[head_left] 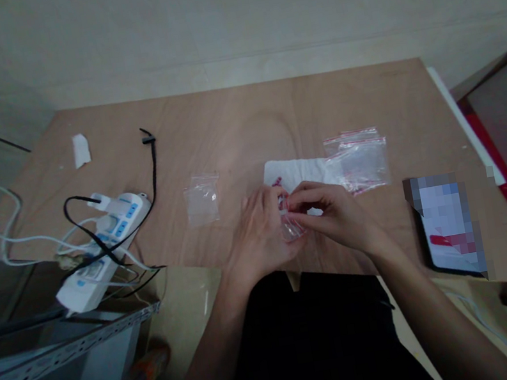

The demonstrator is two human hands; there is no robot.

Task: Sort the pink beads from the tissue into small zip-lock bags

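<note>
Between my hands is a small clear zip bag [291, 230] with something reddish at its upper part. My left hand [260, 231] is closed round the bag's left side. From the right, the thumb and fingers of my right hand [335, 212] pinch at the bag's upper edge. Just beyond my hands lies a white cloth or paper sheet [298, 168], partly covered by them. A pile of clear zip bags with red seal lines [363, 162] overlaps its right end. Another clear bag [203, 201] rests flat to the left of my hands.
At the left edge of the wooden table [224, 130] sits a white power strip [103, 254] tangled with black and white cables. A phone [449, 228] lies at the right. A white scrap [81, 150] is at the back left, and a bottle [147, 367] is below the table.
</note>
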